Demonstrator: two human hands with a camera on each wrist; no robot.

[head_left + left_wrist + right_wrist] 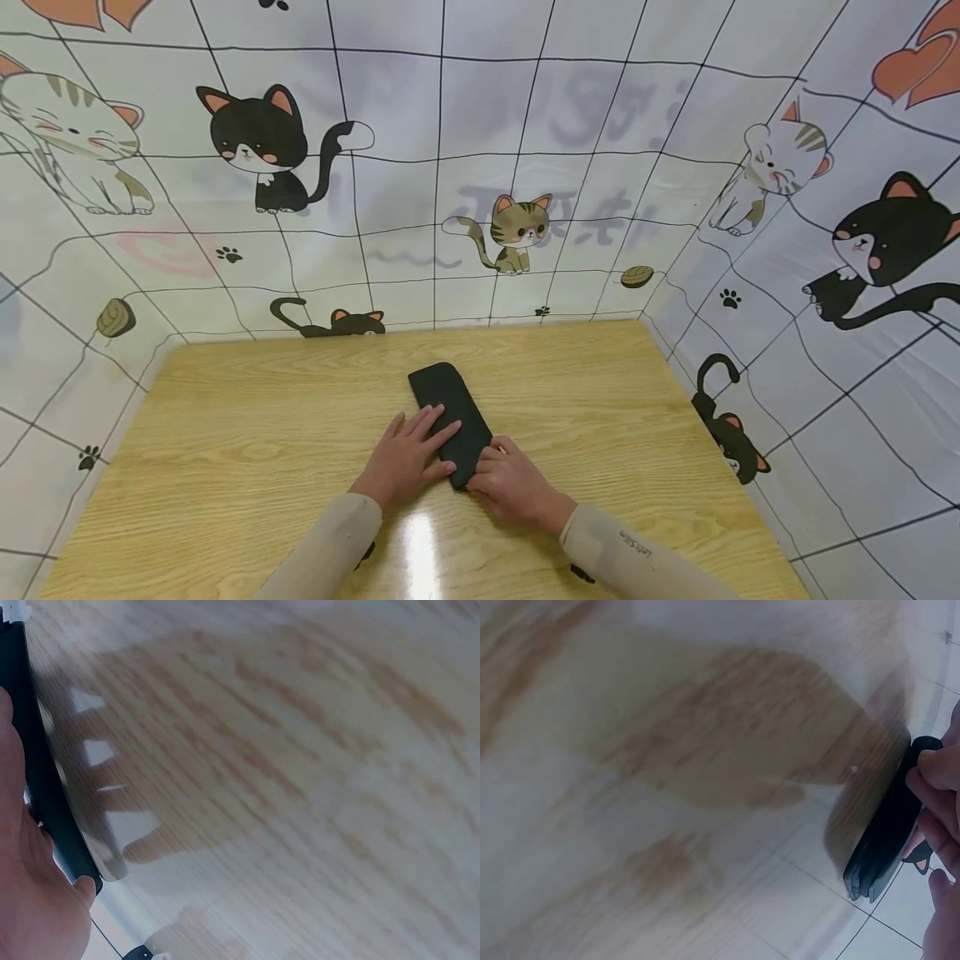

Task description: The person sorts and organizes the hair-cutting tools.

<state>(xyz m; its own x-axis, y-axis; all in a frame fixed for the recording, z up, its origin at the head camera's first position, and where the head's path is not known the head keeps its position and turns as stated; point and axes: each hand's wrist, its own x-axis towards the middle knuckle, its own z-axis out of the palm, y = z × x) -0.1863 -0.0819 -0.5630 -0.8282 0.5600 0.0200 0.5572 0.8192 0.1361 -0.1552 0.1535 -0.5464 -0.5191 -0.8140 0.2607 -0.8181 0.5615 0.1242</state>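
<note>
A long, flat black case (pixel 447 388) with rounded corners lies slantwise on the wooden table in the head view. My left hand (pixel 405 460) rests on its left side, fingers spread and fairly straight across the top. At the lower right edge, near the closest corner, my right hand (pixel 516 485) has its fingers curled and pinches the rim. The right wrist view shows the layered edge of the case (pixel 889 825) beside the bent fingers (pixel 939 776). What exactly the fingertips grip there is hidden. In the left wrist view the case (pixel 41 761) appears edge-on beside the left hand (pixel 37 900).
The light wooden table (pixel 247 433) reflects a bright strip of light near its front. White cloth walls (pixel 405 192) with a grid and cartoon cats rise along the table's back, left and right edges.
</note>
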